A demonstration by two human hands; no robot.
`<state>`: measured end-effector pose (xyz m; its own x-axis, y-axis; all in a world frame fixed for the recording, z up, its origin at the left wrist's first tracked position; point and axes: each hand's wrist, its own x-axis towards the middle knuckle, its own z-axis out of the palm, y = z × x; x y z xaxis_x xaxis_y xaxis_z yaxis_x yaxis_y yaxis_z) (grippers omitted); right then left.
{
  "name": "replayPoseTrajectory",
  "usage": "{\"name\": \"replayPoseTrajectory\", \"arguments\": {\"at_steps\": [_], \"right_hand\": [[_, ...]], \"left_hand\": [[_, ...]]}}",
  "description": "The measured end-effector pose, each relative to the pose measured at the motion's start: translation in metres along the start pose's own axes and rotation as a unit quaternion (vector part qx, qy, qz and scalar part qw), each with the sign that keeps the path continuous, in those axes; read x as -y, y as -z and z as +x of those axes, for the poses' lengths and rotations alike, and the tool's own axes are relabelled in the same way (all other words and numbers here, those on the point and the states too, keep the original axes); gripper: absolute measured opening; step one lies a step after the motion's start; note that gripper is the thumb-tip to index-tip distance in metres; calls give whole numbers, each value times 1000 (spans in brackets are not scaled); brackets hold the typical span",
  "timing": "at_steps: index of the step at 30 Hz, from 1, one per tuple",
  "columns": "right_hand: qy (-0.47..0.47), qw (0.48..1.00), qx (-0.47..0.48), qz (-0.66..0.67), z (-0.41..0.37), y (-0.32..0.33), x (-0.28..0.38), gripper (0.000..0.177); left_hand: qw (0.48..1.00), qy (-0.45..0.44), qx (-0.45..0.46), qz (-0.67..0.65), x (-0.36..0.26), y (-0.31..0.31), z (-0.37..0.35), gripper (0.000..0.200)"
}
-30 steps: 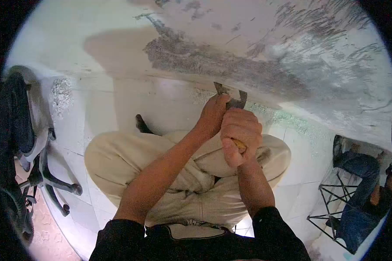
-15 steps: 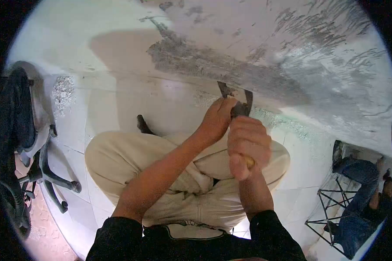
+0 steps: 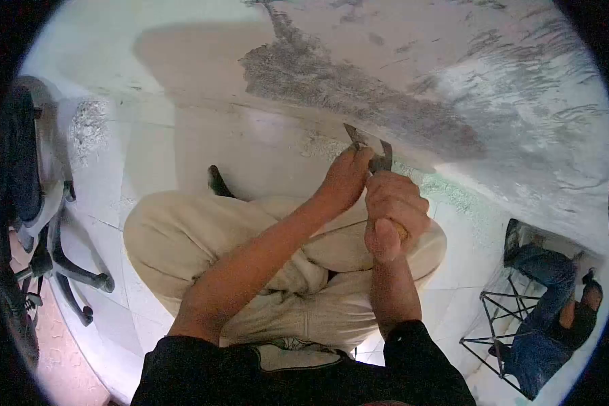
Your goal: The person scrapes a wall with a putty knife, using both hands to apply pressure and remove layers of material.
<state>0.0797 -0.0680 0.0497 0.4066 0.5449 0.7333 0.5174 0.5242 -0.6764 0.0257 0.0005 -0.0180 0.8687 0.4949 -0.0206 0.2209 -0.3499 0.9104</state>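
My right hand (image 3: 396, 215) is wrapped round the handle of a scraper (image 3: 381, 163), and a yellowish bit of the handle shows beside the thumb. Close beside it, my left hand (image 3: 348, 177) presses its fingers on the scraper near the base of the blade. The dark blade points away from me, its far edge at the foot of the wall (image 3: 358, 88). Grey patches and scratch marks cover this wall where the pale coating is gone. My fingers hide part of the blade.
Pale flakes (image 3: 453, 193) lie along the wall's foot, with another heap (image 3: 89, 128) at the left. A wheeled office chair (image 3: 68, 264) stands left. At right, a person in jeans (image 3: 538, 338) sits by a black wire-frame stand (image 3: 497, 325). My crossed legs (image 3: 203, 237) rest on the tiles.
Both hands and the scraper have shifted slightly right, and the blade looks more steeply angled. The view has tilted a little, so the wall and chair sit differently.
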Motion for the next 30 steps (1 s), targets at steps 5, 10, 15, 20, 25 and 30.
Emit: {"name": "replayPoseTrajectory", "arguments": {"at_steps": [5,10,15,20,25,30], "right_hand": [[-34,999,1,20,-7,6,-8,45],[-53,998,12,13,-2,9,1,48],[-78,996,-2,-30,-18,4,-31,50],[-18,999,13,39,-2,7,-8,46],[-12,999,31,0,1,2,-1,44],[0,1000,23,1,1,2,-6,42]], "left_hand": [[995,-11,-33,-97,12,-4,9,19],[984,43,-19,-172,6,-2,4,30],[887,183,-15,-424,48,-26,13,35],[999,18,44,-8,5,8,11,36],[942,119,-1,-314,-1,1,9,38],[971,72,-52,-221,9,-4,8,39]]}}
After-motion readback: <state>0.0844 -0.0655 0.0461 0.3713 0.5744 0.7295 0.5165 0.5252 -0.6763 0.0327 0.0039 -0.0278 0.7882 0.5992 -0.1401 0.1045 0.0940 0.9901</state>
